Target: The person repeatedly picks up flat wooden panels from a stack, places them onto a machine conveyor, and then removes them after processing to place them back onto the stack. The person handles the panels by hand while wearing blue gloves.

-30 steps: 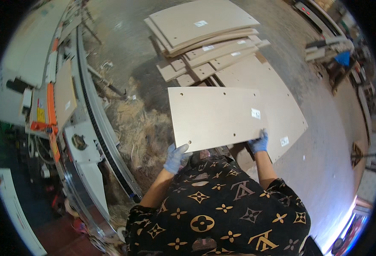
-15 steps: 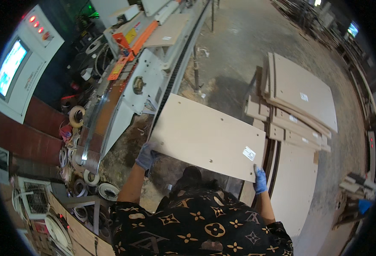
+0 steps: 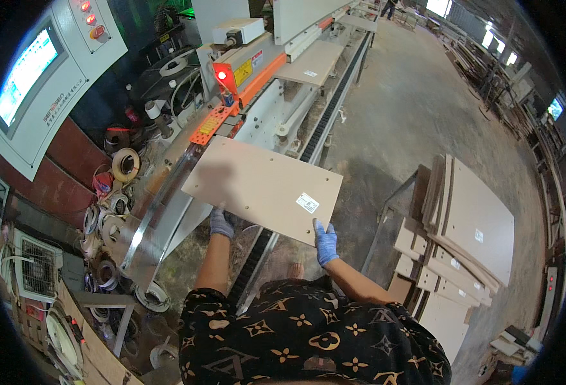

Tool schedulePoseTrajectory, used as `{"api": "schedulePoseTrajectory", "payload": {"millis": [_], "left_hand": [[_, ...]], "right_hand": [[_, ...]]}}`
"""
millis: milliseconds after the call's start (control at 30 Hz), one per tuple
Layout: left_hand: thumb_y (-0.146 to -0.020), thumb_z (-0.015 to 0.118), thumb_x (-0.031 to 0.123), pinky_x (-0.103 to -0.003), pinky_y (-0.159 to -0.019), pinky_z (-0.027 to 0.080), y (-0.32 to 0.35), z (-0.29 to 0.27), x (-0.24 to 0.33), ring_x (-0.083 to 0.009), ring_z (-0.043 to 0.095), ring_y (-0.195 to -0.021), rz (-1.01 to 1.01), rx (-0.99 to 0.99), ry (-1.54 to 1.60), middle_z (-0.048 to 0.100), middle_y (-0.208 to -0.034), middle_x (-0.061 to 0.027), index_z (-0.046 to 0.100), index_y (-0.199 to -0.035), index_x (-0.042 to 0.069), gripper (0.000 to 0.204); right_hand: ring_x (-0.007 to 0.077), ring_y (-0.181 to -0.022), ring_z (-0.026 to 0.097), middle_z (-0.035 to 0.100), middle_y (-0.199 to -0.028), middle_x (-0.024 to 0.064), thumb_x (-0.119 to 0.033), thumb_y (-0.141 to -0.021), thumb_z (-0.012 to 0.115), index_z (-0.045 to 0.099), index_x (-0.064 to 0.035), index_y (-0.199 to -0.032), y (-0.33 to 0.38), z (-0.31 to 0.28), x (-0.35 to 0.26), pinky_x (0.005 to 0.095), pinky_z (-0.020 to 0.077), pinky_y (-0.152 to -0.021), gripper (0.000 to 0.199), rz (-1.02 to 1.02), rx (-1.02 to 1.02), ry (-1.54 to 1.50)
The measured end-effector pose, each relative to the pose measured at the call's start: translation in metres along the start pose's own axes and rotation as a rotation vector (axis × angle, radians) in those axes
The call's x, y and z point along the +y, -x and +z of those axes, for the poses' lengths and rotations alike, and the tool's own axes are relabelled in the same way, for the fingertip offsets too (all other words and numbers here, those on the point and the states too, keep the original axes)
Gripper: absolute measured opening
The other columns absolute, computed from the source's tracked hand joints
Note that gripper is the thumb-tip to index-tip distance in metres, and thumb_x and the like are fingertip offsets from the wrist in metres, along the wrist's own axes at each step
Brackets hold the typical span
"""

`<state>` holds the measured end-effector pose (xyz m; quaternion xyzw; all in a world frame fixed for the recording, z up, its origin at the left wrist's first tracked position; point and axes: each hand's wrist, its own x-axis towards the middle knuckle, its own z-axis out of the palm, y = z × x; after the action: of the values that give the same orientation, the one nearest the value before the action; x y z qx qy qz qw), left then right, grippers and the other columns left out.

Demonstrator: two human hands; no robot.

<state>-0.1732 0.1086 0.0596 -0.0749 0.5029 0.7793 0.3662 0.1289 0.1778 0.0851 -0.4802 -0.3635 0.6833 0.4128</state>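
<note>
A flat beige board [image 3: 263, 183] with small drilled holes and a white label spans the space between my two gloved hands. My left hand [image 3: 222, 222], in a blue-grey glove, grips its near edge toward the left, the fingertips partly hidden beneath it. At the near right corner my right hand [image 3: 325, 242], in a blue glove, is closed on the edge. The board's far left corner overlaps the metal feed table of an edge-banding machine [image 3: 257, 122], close to its orange guard [image 3: 215, 124].
A second board [image 3: 312, 63] lies farther along the machine, beside a black conveyor track [image 3: 337, 106]. To the right stand stacked boards [image 3: 478, 221]. Rolls of edge tape [image 3: 126, 165] crowd the left floor, below a control panel with a lit screen [image 3: 29, 70].
Both hands have carried the board leftward, onto the machine's side and over the feed table. The view has shifted too, with the stacked boards now farther from the board I hold.
</note>
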Motion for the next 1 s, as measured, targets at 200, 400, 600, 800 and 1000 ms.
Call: {"api": "schedulePoseTrajectory", "payload": {"millis": [200,400,600,800,1000], "left_hand": [[-0.079,0.066,0.026,-0.042,-0.084,0.047,-0.049,0.044,-0.007,-0.0245,0.054,-0.101,0.046,-0.042,0.084,0.054,-0.117,-0.0074,0.048,-0.126,0.009,0.053],[-0.082,0.063,0.033,-0.04,-0.081,0.05,-0.096,0.07,-0.013,-0.0243,0.057,-0.098,0.172,0.006,0.098,0.055,-0.117,-0.0079,0.046,-0.127,0.008,0.054],[-0.083,0.063,0.028,-0.039,-0.079,0.051,-0.108,0.087,-0.018,-0.0246,0.058,-0.094,0.211,0.037,0.165,0.056,-0.115,-0.0084,0.049,-0.125,0.009,0.048],[-0.083,0.065,0.029,-0.042,-0.08,0.05,-0.115,0.091,-0.02,-0.0255,0.056,-0.098,0.14,0.087,0.185,0.053,-0.12,-0.0076,0.047,-0.127,0.01,0.052],[-0.088,0.05,0.042,-0.044,-0.097,0.037,-0.135,0.11,-0.023,-0.0262,0.046,-0.115,0.07,0.081,0.156,0.045,-0.133,-0.0067,0.039,-0.136,0.014,0.056]], "right_hand": [[0.0142,-0.085,0.052,0.055,-0.099,0.0077,-0.022,-0.087,0.062,0.032,-0.0045,-0.124,-0.045,0.059,-0.001,0.0282,0.0456,-0.072,0.051,-0.11,-0.167,0.135],[0.0141,-0.08,0.048,0.053,-0.1,0.0084,-0.013,-0.088,0.059,0.031,-0.0061,-0.123,-0.078,0.08,0.0,0.0273,0.0429,-0.064,0.045,0.005,-0.085,0.13],[0.0207,-0.096,0.05,0.052,-0.109,0.0105,-0.012,-0.087,0.06,0.034,-0.0082,-0.123,-0.09,0.091,-0.019,0.0321,0.0434,-0.081,0.045,0.143,0.018,0.022],[0.0213,-0.093,0.051,0.052,-0.106,0.0113,-0.013,-0.087,0.059,0.037,-0.0099,-0.122,-0.096,0.093,-0.031,0.0349,0.0451,-0.078,0.042,0.285,-0.017,0.134],[0.0203,-0.09,0.054,0.059,-0.102,0.0096,-0.017,-0.089,0.056,0.045,-0.0058,-0.115,-0.136,0.094,-0.015,0.0356,0.0466,-0.076,0.03,0.269,0.054,-0.218]]}}
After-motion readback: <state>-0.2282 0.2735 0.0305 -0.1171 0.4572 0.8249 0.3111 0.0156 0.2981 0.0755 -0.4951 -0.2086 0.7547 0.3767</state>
